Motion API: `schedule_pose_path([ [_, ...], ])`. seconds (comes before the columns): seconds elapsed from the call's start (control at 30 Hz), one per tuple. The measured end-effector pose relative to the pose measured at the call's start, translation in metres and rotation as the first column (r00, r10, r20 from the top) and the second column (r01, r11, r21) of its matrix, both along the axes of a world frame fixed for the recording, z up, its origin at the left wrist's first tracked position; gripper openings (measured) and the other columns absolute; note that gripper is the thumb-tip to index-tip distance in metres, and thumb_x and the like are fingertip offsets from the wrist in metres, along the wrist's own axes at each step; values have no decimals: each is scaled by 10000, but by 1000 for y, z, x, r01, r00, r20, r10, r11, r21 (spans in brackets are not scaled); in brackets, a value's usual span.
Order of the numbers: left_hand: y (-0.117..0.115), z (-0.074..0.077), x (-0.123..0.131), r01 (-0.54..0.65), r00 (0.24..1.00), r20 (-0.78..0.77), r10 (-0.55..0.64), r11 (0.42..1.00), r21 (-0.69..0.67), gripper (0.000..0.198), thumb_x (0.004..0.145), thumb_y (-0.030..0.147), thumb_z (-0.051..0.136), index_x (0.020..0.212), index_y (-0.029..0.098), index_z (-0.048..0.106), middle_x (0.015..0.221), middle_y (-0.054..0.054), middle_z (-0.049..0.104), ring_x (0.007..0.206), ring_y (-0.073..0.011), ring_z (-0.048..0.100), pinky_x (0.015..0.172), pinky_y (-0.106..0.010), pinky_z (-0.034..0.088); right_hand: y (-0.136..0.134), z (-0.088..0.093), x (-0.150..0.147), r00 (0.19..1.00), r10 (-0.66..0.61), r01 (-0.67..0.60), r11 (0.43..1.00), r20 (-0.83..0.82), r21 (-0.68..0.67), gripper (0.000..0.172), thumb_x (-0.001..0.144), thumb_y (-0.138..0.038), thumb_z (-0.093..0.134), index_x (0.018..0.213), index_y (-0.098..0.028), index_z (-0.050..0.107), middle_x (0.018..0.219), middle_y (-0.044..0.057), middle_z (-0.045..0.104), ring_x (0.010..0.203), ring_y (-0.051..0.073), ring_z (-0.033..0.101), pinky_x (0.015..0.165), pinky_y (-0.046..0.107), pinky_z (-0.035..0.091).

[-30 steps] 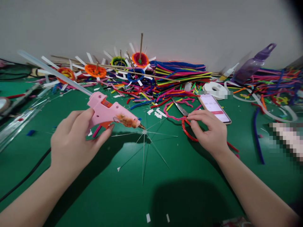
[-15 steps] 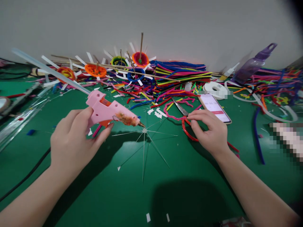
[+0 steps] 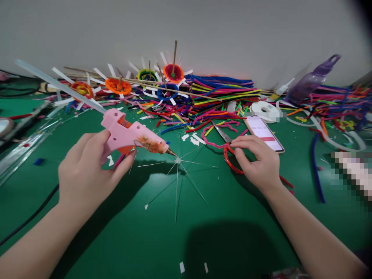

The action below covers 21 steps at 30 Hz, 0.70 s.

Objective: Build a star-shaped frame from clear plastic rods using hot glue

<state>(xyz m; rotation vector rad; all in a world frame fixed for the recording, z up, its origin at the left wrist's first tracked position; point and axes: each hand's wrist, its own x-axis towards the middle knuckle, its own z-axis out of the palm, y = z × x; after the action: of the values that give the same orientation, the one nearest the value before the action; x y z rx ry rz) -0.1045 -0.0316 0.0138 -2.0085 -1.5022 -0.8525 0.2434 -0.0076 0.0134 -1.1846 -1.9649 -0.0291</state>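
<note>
My left hand is wrapped round a pink hot glue gun, its thumb by the orange trigger. A long clear glue stick juts from the gun's back, and its orange-stained front ends in a metal nozzle. Just right of the nozzle tip is the whitish hub of a star of thin clear strands. My right hand has thumb and forefinger pinched together; what lies between them is too small to make out. Beside those fingertips are a wavy pink pipe cleaner and red-handled scissors, partly covered by the hand.
Behind are pipe cleaner cups with white strips, a pipe cleaner bundle and loose cuttings. A phone, white tape roll and purple bottle stand back right. A black cord runs at left.
My left hand has drawn the glue gun slightly left and down, so its nozzle sits a little farther from the hub. My right hand has hardly moved.
</note>
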Motion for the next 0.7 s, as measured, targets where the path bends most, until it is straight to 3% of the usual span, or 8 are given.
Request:
schedule_pose_path([
  [0.3, -2, 2, 3, 17, 1000, -18, -17, 1000, -2, 420, 702, 357, 658, 1046, 174, 501, 697, 5, 451, 635, -146, 444, 554, -243, 333, 0, 0, 2, 1000, 2, -2, 1000, 1, -8, 149, 791, -128, 557, 844, -224, 657, 905, 34, 681, 865, 180, 640, 814, 347, 510],
  [0.7, -3, 1, 3, 0, 999, -41, -1, 1000, -20, 431, 707, 357, 658, 1049, 136, 516, 718, -20, 492, 666, -160, 469, 558, -255, 346, 1, 0, 2, 1000, 0, 0, 1000, 2, -12, 152, 796, -138, 550, 848, -235, 654, 910, 32, 681, 865, 188, 641, 811, 360, 510],
])
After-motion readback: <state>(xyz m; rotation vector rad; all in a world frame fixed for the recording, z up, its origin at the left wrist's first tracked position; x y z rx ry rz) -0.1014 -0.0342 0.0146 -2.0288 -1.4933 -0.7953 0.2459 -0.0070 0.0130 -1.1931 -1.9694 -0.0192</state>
